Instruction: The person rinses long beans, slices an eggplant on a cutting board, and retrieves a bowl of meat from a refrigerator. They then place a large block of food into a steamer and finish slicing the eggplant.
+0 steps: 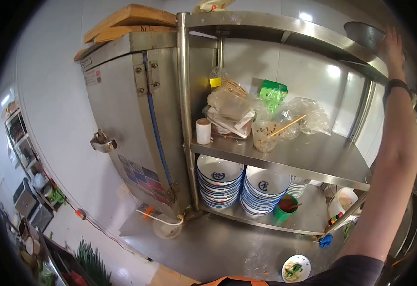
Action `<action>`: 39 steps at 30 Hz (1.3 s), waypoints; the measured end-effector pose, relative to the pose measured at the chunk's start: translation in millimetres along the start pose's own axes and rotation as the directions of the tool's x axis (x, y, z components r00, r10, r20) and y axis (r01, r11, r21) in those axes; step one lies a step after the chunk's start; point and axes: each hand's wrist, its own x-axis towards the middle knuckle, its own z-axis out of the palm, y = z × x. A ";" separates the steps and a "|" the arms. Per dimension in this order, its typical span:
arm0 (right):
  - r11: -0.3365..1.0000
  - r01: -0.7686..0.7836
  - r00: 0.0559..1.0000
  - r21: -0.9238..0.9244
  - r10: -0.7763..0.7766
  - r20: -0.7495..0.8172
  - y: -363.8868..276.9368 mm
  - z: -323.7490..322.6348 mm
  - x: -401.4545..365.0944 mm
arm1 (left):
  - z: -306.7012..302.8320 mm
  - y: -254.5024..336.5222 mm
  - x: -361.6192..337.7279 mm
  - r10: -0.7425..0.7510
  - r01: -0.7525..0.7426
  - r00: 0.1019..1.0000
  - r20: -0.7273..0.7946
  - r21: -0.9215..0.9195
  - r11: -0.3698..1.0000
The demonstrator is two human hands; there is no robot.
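Observation:
My right arm stretches up along the right side of the head view. My right hand [394, 53] is raised at the right end of the top shelf [270, 21], its fingers extended upward and slightly apart. A dark metal pot [363, 36] stands on that shelf, and the fingers overlap its right edge in this view. A dark band [398, 86] circles my right wrist. My left hand is out of view.
The middle shelf [323, 152] holds plastic bags, a green packet [272, 93] and a clear cup [265, 137] with a stick. Stacked bowls [219, 178] and a green cup [284, 208] sit lower. A small food plate [296, 268] rests on the counter. A metal cabinet [118, 100] stands left.

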 end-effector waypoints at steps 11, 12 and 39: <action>0.913 0.402 0.915 0.073 -0.397 -0.075 44.8 37.0 19.9 | 64.0 88.1 -5.6 0.229 -0.147 0.898 -0.374 0.235 0.961; 0.944 0.320 0.947 0.079 -0.318 -0.036 35.2 15.1 15.6 | 66.3 85.6 -10.9 0.262 -0.173 0.900 -0.347 0.268 0.948; -0.925 -0.068 0.772 0.374 -0.286 -0.567 -216.5 -703.0 -393.4 | 76.9 60.9 -367.8 0.051 0.269 0.963 0.265 -0.935 -0.232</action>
